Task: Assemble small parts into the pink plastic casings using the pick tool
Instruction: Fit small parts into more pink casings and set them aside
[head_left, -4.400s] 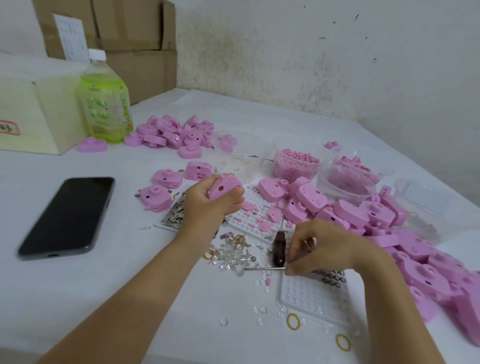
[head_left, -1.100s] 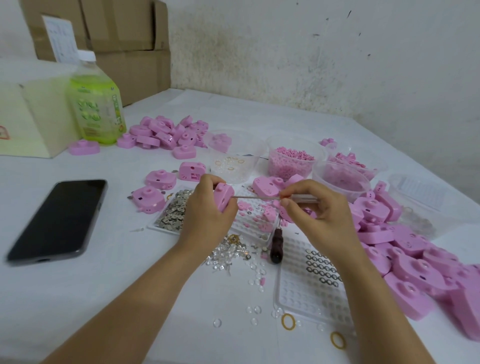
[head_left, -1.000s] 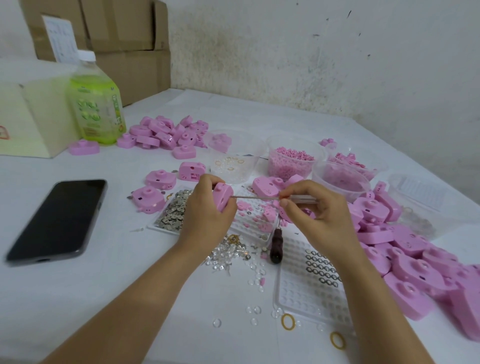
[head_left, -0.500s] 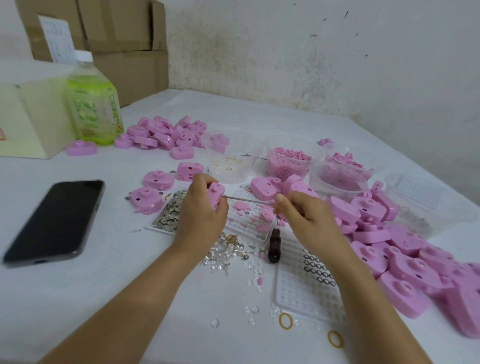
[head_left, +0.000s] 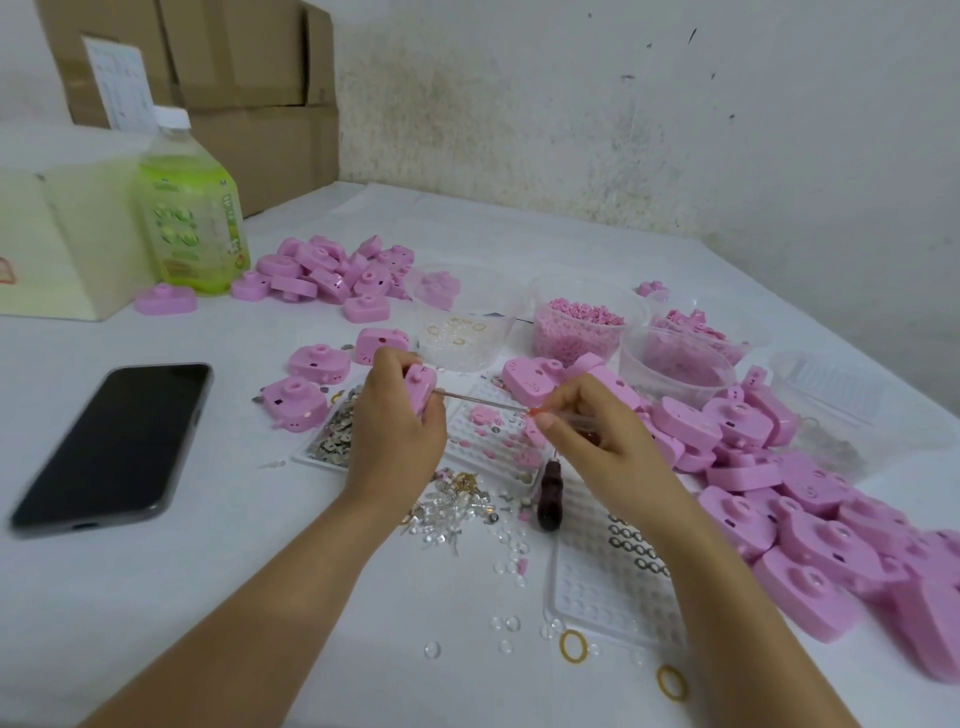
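My left hand (head_left: 390, 426) grips a pink plastic casing (head_left: 418, 388) upright above the parts trays. My right hand (head_left: 597, 441) pinches the thin metal pick tool (head_left: 483, 400) by its clear handle; the shaft runs left and its tip touches the casing's right side. A dark-handled tool (head_left: 549, 493) lies on the table between my wrists. Loose clear and metal small parts (head_left: 457, 506) are scattered below my left hand.
A large heap of pink casings (head_left: 810, 499) lies on the right, another pile (head_left: 332, 275) at the back. Clear tubs (head_left: 582, 322) hold pink pieces. A phone (head_left: 111, 447) lies left, a green bottle (head_left: 189, 208) behind it. Clear dimpled trays (head_left: 613, 587) sit near my right forearm.
My right hand lifted the pick from the table and brought its tip to the casing in my left hand. In the last second both hands only shifted slightly.
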